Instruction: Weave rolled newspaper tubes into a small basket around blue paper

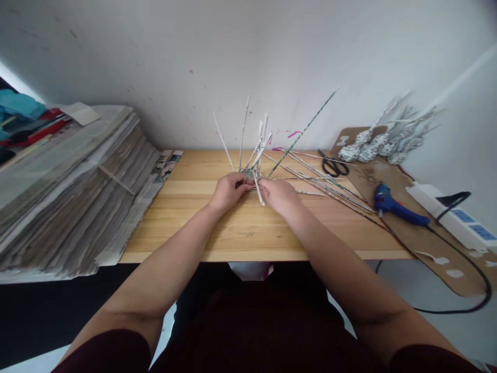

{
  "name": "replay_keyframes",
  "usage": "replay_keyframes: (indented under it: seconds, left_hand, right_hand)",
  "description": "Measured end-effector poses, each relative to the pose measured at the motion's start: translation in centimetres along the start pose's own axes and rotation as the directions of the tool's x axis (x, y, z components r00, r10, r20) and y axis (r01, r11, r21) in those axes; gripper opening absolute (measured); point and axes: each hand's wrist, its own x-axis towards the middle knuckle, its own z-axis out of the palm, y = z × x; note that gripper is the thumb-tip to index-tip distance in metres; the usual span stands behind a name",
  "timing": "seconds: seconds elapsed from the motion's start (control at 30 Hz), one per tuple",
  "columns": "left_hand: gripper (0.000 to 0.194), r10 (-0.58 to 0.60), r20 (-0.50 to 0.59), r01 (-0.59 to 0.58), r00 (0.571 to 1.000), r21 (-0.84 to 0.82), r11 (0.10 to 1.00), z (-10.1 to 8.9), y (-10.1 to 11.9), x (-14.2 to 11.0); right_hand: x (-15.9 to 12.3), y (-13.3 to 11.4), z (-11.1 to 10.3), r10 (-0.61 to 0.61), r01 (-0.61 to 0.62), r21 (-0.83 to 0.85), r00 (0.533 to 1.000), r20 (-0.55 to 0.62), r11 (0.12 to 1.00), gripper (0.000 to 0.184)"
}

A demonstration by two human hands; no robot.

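Observation:
A small bundle of woven paper tubes (258,155) stands between my hands on the wooden table, with several tubes sticking up from it and one bent toward me. My left hand (229,190) grips the left side of its base, thumb and fingers pinched. From the right, my right hand (280,192) has its fingers closed on the base as well; the hand's back hides part of its fingertips. A long green-patterned paper tube (306,128) slants up to the right out of the weave.
Loose paper tubes (326,186) lie right of my hands, beside black-handled scissors (334,166). Farther right are a blue glue gun (399,207), a white power strip (452,215) and several woven paper pieces (375,145) on cardboard. A tall newspaper stack (73,197) stands left.

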Motion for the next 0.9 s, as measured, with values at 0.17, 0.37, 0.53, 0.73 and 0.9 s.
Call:
replay_keyframes:
  seconds: [0.17, 0.37, 0.53, 0.73, 0.9]
  left_hand:
    - [0.012, -0.035, 0.028, 0.038, 0.999, -0.114, 0.993, 0.1, -0.1, 0.0]
    - [0.018, -0.045, 0.087, 0.066, 0.995, -0.256, 0.964, 0.0, 0.2, 0.1]
    - [0.025, -0.118, 0.214, 0.193, 0.970, -0.375, 0.906, -0.1, 0.7, 0.1]
    - [0.016, -0.096, 0.273, 0.187, 0.957, -0.332, 0.925, -0.1, 1.0, 0.1]
    - [0.013, -0.074, 0.236, 0.146, 0.969, -0.308, 0.940, 0.1, 0.8, 0.0]
  right_hand:
    - [-0.3, 0.1, -0.3, -0.029, 0.028, -0.025, 0.999, -0.020, 0.999, 0.030]
    - [-0.6, -0.4, -1.2, -0.025, 0.026, -0.113, 1.000, 0.015, 0.993, 0.034]
    - [-1.0, -0.3, -3.5, -0.116, 0.121, -0.078, 0.991, 0.062, 0.990, 0.028]
    - [-0.7, -0.1, -4.1, -0.110, 0.112, -0.028, 0.991, 0.083, 0.993, 0.023]
    - [-2.9, -0.2, -2.0, -0.079, 0.087, 0.091, 0.993, -0.089, 0.992, 0.024]
